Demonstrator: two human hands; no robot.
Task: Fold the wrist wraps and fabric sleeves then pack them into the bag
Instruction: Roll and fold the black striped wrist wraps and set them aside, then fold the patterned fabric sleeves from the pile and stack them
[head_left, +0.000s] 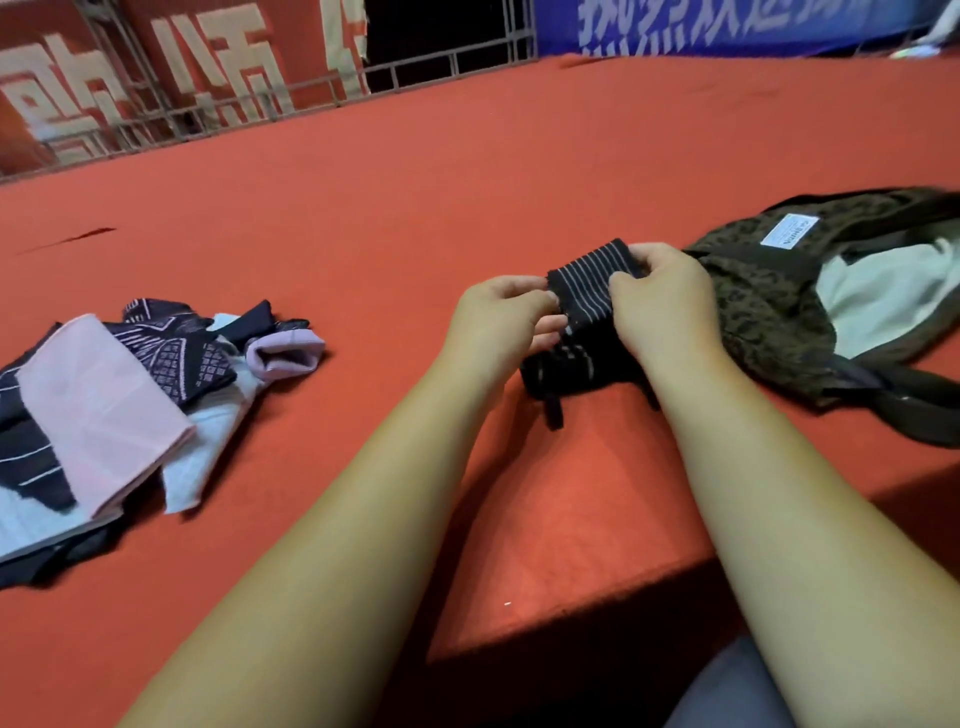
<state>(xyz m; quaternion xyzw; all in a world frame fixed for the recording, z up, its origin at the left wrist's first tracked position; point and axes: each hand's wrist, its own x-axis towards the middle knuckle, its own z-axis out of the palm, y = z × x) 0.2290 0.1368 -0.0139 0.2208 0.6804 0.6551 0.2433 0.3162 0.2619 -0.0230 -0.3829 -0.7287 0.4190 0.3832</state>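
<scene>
Now, wrap: you hold the black striped wrist wrap (592, 283) between both hands, over the bench (415, 182) and a little back from its near edge. Its lower part bunches on the surface, and a short strap end points toward you.
Left hand: your left hand (501, 317) pinches the wrap's left side, with the fingers (545, 325) curled onto the cloth.
Right hand: your right hand (665, 296) grips the wrap's right side, its fingers curled over the top edge.
Bag: the dark patterned bag (769, 312) lies just beside your right hand, toward the bench's right edge. Its mouth is open, the pale lining shows, and a white label (789, 231) sits on its far side.
Pile: the other fabric pieces (202, 364) lie well apart toward the left edge. A pink folded piece (104, 405) is on top, black patterned and pale blue ones are beneath it, and a lilac roll (285, 353) is at the pile's right end.
</scene>
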